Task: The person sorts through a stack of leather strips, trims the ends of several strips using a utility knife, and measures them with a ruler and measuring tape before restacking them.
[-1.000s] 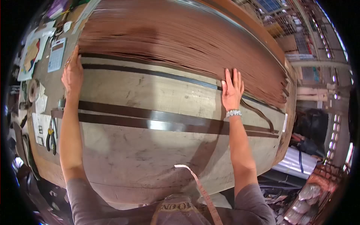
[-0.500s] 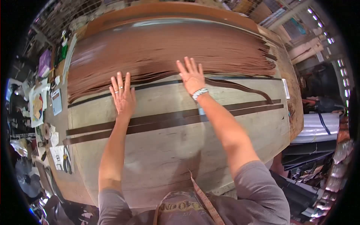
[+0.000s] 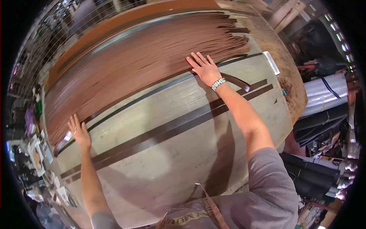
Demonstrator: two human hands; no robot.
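Note:
A broad layer of brown leather-like strips (image 3: 145,57) covers the far part of the table, their right ends uneven and fanned out. My left hand (image 3: 80,133) rests flat at the near edge of these strips, close to their left end, fingers outstretched. Toward the right end, my right hand (image 3: 206,72) lies palm down on the same edge with its fingers spread. From beneath it a loose strip end (image 3: 239,82) curls toward me. Neither hand grips anything. Two dark brown strips (image 3: 171,128) lie side by side nearer my body.
A thin black strip (image 3: 131,103) runs along the pale tabletop (image 3: 152,183). A white object (image 3: 271,63) sits at the table's right edge. Rolls of material (image 3: 324,91) stand beyond it. Papers (image 3: 38,152) lie on the left, and a measuring tape (image 3: 216,213) hangs before me.
My hands have moved apart along the near edge, left hand leftward and right hand toward the right end. The strips' near edge now looks straighter. My view has tilted.

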